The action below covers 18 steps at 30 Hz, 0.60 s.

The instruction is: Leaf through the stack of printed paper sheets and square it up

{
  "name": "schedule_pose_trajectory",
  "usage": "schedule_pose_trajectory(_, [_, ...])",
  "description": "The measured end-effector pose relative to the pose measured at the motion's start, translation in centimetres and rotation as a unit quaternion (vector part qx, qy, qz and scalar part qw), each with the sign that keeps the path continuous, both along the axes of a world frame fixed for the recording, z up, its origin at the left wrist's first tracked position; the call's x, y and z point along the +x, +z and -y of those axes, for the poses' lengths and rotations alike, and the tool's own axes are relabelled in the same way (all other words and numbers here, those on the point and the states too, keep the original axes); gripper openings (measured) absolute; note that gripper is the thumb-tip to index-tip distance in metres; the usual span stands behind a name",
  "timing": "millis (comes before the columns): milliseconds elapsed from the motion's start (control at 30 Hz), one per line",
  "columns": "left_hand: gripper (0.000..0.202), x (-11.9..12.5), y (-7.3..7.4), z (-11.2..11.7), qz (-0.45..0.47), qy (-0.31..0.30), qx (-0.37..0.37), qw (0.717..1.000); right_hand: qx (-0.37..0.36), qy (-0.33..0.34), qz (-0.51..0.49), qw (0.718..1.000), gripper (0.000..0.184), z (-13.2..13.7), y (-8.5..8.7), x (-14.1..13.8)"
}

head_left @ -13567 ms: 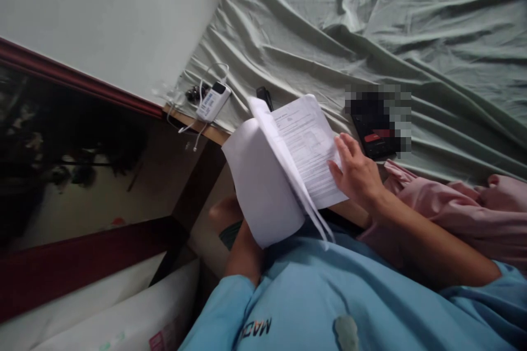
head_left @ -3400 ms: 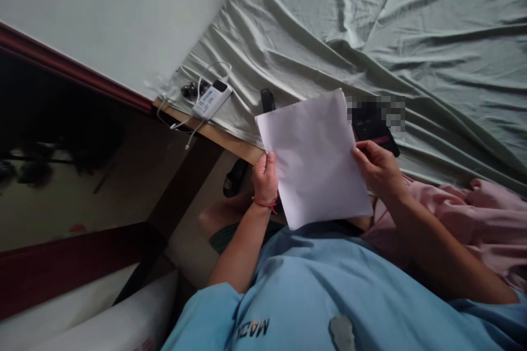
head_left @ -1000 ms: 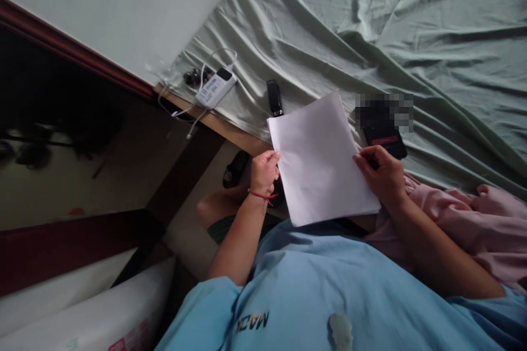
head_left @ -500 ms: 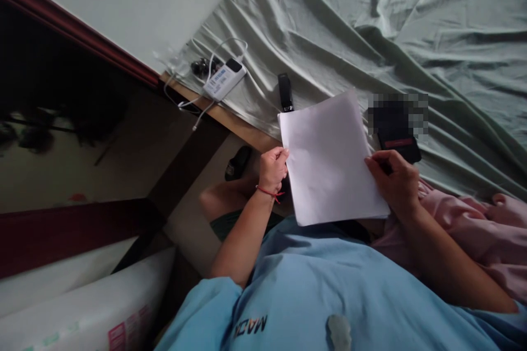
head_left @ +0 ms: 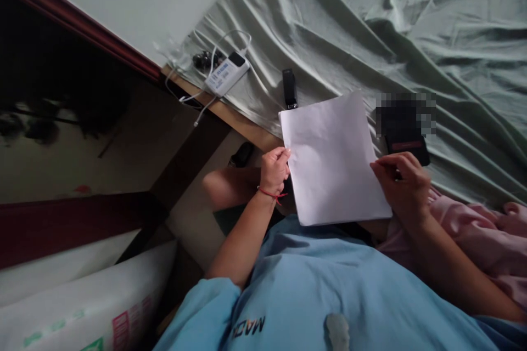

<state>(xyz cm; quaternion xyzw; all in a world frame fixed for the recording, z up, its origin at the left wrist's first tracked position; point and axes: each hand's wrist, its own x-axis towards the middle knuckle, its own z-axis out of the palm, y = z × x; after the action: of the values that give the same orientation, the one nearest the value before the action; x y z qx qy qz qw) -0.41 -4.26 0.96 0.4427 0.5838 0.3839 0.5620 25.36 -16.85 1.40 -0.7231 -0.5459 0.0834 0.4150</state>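
A stack of white paper sheets shows its blank side and rests at the near edge of a bed with a pale green sheet. My left hand, with a red string at the wrist, pinches the stack's left edge. My right hand grips the right edge, fingers curled over it. A black stapler lies on the sheet just beyond the stack's top left corner.
A dark phone lies right of the paper. A white power bank with white cables and dark earbuds sits at the bed's corner by the wall. Pink cloth is bunched at the right. My bare knee is below the bed's wooden edge.
The folded-open printed document from earlier is now a squared stack, blank side up, held by both hands. Over the last second the hands have hardly shifted; the view has drifted.
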Motion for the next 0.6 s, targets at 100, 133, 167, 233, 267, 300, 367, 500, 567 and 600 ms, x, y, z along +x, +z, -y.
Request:
schedule_pose_trajectory(100, [0.028,0.3,0.1,0.2,0.002,0.022,0.003,1.0,0.003,0.006,0.022,1.0,0.014,-0.2,0.1,0.1])
schedule_pose_trajectory(133, [0.028,0.3,0.1,0.2,0.003,0.03,0.006,1.0,-0.001,0.004,0.027,1.0,0.014,-0.2,0.1,0.1])
schedule_pose_trajectory(167, [0.028,0.4,0.1,0.2,0.005,0.038,0.007,0.999,-0.006,0.003,0.034,0.999,0.015,-0.1,0.2,0.1])
schedule_pose_trajectory(233, [0.028,0.5,0.2,0.3,0.012,0.049,0.003,0.999,-0.016,-0.002,0.054,0.998,0.017,-0.1,0.2,0.1])
schedule_pose_trajectory(267, [0.028,0.5,0.2,0.3,0.017,0.052,0.0,0.999,-0.024,-0.005,0.066,0.998,0.018,0.0,0.3,0.1])
schedule_pose_trajectory(300, [0.028,0.5,0.2,0.3,0.022,0.052,-0.003,0.998,-0.035,-0.007,0.078,0.996,0.02,0.0,0.3,0.0])
schedule_pose_trajectory(367, [0.028,0.4,0.2,0.3,0.031,0.05,-0.008,0.998,-0.07,-0.011,0.105,0.992,0.025,0.1,0.3,-0.1])
schedule_pose_trajectory(500, [0.028,0.1,0.1,0.3,0.037,0.049,-0.01,0.998,-0.149,-0.023,0.145,0.978,0.035,0.4,0.6,-0.5])
schedule_pose_trajectory(567, [0.027,0.1,0.0,0.4,0.037,0.055,-0.007,0.998,-0.174,-0.022,0.151,0.973,0.036,0.6,0.9,-0.6])
schedule_pose_trajectory(600, [0.027,0.1,0.0,0.4,0.038,0.057,-0.005,0.998,-0.183,-0.02,0.153,0.971,0.036,0.7,1.1,-0.6])
